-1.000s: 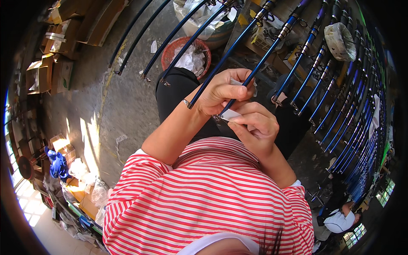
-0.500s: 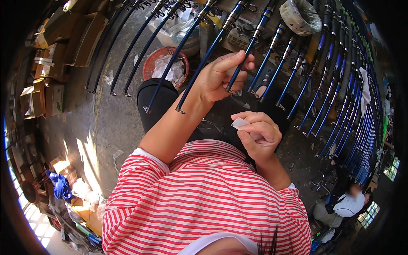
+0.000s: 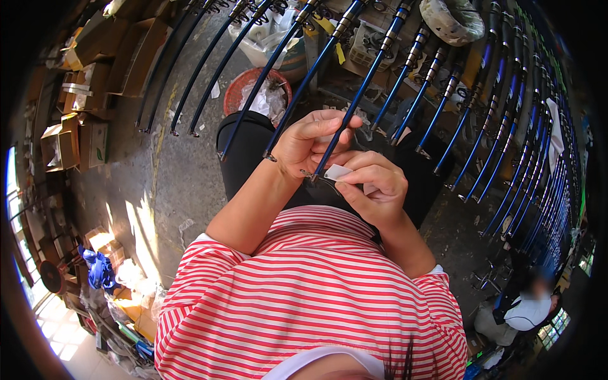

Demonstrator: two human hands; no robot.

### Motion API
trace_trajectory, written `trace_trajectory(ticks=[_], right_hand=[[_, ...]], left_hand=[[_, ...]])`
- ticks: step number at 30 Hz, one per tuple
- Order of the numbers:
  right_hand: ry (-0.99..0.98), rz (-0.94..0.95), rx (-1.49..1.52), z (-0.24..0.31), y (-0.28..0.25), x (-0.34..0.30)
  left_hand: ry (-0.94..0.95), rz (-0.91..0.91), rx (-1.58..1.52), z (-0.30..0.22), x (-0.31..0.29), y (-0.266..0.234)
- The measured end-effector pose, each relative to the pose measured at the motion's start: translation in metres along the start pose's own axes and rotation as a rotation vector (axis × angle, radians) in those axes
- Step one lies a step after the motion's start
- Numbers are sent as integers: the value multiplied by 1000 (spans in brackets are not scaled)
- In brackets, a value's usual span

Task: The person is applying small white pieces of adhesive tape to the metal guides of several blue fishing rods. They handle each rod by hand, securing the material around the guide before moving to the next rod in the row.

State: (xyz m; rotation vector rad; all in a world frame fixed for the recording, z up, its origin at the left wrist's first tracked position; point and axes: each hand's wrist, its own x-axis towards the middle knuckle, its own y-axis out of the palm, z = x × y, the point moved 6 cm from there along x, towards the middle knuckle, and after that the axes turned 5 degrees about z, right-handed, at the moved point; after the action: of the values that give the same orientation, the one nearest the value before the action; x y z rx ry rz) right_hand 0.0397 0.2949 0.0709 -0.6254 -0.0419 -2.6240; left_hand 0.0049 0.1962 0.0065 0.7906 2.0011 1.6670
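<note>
My left hand (image 3: 307, 140) curls behind a blue fishing rod (image 3: 367, 82), though I can't tell whether it grips. My right hand (image 3: 378, 182) pinches a small white slip (image 3: 337, 171) between thumb and finger, at the rod's lower end, before my striped shirt (image 3: 310, 285).

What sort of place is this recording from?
Probably a small rod workshop, perhaps for fishing rods: many blue rods hang in a long row, cardboard boxes stack at the left, and a red basket holds pale scraps.
</note>
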Motion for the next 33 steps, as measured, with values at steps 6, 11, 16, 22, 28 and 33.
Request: trace_trajectory(ticks=[6, 11, 16, 22, 28, 33], right_hand=[[-60, 7, -31, 1, 3, 3], [-25, 17, -42, -1, 5, 2], [-34, 24, -41, 1, 6, 4], [-14, 42, -60, 0, 7, 5], [23, 54, -47, 2, 8, 4], [-22, 38, -62, 2, 7, 5]], left_hand=[[-23, 2, -19, -1, -2, -2], [-35, 18, -47, -1, -1, -2], [-45, 34, -67, 0, -1, -3], [-42, 22, -66, -1, -1, -1], [-55, 16, -19, -1, 0, 1], [-53, 14, 7, -2, 0, 1]])
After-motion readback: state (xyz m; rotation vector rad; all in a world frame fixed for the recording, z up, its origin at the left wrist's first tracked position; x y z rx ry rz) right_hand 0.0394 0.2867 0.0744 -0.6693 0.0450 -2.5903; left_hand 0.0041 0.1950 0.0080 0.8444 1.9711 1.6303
